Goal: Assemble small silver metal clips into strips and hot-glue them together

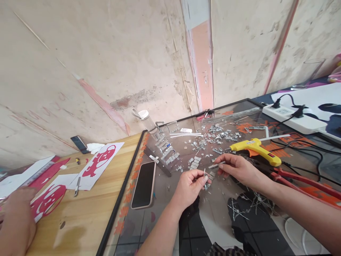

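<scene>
My left hand [192,185] is closed in a pinch above the glass tabletop, with small silvery metal pieces [209,180] at its fingertips. Just to its right, my right hand [234,167] pinches a thin, pale strip [213,166] between thumb and fingers. The fingers partly hide what each hand holds. Small metal pieces [195,163] lie in a short row just beyond the left hand. A heap of loose metal bits [221,133] is spread farther back. Beyond the right hand lies a yellow hot glue gun [255,148] with a white glue stick in it.
A phone [144,185] and a dark flat bar [157,161] lie left of my hands. Red-handled pliers [301,179] and black cables are at right, near a white power strip [293,119]. A lidded cup [145,120] stands by the wall. Another person's hand [20,206] touches red paper cutouts.
</scene>
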A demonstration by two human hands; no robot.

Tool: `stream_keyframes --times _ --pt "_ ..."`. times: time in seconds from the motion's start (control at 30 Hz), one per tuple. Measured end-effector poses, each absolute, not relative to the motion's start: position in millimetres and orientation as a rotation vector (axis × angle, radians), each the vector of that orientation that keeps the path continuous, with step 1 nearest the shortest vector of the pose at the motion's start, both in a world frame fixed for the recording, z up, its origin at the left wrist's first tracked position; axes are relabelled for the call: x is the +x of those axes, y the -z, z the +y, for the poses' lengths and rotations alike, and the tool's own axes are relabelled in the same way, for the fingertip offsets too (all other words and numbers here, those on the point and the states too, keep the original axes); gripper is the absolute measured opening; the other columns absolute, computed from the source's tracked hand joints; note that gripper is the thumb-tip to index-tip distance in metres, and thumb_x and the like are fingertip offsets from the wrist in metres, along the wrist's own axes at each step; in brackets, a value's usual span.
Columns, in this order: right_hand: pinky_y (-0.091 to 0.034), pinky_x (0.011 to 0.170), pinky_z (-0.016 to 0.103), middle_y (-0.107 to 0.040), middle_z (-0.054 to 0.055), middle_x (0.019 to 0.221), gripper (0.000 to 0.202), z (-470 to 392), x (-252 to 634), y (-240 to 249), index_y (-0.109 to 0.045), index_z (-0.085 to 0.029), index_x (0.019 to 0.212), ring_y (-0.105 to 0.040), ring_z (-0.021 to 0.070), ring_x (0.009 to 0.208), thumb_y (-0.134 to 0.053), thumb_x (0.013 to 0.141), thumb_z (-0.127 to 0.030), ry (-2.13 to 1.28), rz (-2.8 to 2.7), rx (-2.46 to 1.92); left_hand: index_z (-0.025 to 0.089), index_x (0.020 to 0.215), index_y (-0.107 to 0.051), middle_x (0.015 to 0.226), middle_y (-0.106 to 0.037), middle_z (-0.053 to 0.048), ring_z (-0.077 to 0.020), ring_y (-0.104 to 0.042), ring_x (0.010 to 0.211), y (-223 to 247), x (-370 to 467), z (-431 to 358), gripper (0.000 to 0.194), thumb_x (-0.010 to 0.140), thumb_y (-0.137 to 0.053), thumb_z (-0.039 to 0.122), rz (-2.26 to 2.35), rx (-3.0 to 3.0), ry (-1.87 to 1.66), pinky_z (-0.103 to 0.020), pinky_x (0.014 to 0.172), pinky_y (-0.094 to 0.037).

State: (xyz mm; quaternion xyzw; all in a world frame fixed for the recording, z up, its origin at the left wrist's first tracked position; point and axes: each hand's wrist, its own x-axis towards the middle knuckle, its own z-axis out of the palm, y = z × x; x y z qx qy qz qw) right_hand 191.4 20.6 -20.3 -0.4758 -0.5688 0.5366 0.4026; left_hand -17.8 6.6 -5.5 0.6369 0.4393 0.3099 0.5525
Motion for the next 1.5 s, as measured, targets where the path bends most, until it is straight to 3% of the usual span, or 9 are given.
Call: stream_keyframes --times 0.2,0.3,0.47,0.67,1.1,1.23,1.5 --pt "-0.037 0.046 0.021 -0.054 -0.002 0.062 0.027 18.4 190.8 14.6 -0.059 -0.016 0.085 -0.047 0.0089 0.049 -0.059 0.072 -0.039 -1.55 -1.419 -1.213 0.012 0.088 -0.065 0.075 -0.066 -0.004 -0.0108 -0.053 0.063 0.3 -18.0 5.5 0.026 0.083 -0.059 0.037 0.956 1.506 -0.732 -0.022 0.063 -0.044" --pt "-0.033 0.047 0.021 -0.051 -0.003 0.062 0.028 16.1 190.5 12.5 -0.064 -0.016 0.087 -0.041 0.0084 0.049 -0.057 0.075 -0.041 -1.422 -1.65 -1.281 0.012 0.089 -0.065 0.074 -0.066 -0.004 -0.0109 -0.054 0.064 0.0 -19.3 6.0 0.026 0.083 -0.059 0.037 0.915 1.481 -0.737 -0.022 0.065 -0.044" --pt "-0.033 0.053 0.021 -0.052 -0.006 0.057 0.031 4.2 185.7 6.0 -0.065 -0.026 0.108 -0.046 0.0104 0.052 -0.058 0.078 -0.03 -0.922 -2.141 -1.324 0.012 0.088 -0.065 0.073 -0.066 -0.004 -0.0104 -0.055 0.065 -0.5 -19.2 5.7 0.024 0.084 -0.06 0.035 0.848 1.438 -0.752 -0.022 0.066 -0.045" --pt "-0.033 0.059 0.023 -0.066 -0.004 0.07 0.015 -4.4 180.6 -2.2 -0.067 -0.029 0.091 -0.059 0.0137 0.063 -0.054 0.085 -0.024 -0.546 -2.413 -1.333 0.012 0.088 -0.065 0.075 -0.065 -0.004 -0.011 -0.056 0.067 0.6 -18.2 6.3 0.021 0.084 -0.061 0.033 0.81 1.408 -0.794 -0.023 0.069 -0.045" --pt "-0.033 0.056 0.022 -0.065 -0.004 0.063 0.02 -4.4 179.4 -4.1 -0.067 -0.031 0.098 -0.061 0.0152 0.06 -0.058 0.082 -0.023 -0.566 -2.463 -1.377 0.012 0.086 -0.065 0.071 -0.064 -0.004 -0.0106 -0.055 0.065 1.2 -17.1 6.5 0.022 0.083 -0.063 0.034 0.759 1.312 -0.795 -0.024 0.068 -0.045" --pt "-0.034 0.057 0.025 -0.069 0.0 0.069 0.018 -1.9 182.0 -1.6 -0.068 -0.029 0.096 -0.065 0.0204 0.068 -0.058 0.082 -0.025 -0.419 -2.524 -1.473 0.012 0.085 -0.065 0.069 -0.063 -0.003 -0.0107 -0.054 0.062 -0.8 -21.3 8.3 0.023 0.083 -0.062 0.035 0.761 1.317 -0.822 -0.025 0.066 -0.045" --pt "-0.038 0.06 0.027 -0.07 -0.001 0.07 0.018 1.0 183.7 2.8 -0.067 -0.028 0.098 -0.067 0.0223 0.07 -0.058 0.082 -0.026 -0.31 -2.475 -1.563 0.013 0.087 -0.063 0.072 -0.058 -0.001 -0.0103 -0.05 0.065 5.2 -25.7 11.3 0.025 0.074 -0.07 0.032 1.084 1.455 -0.819 -0.021 0.061 -0.041"
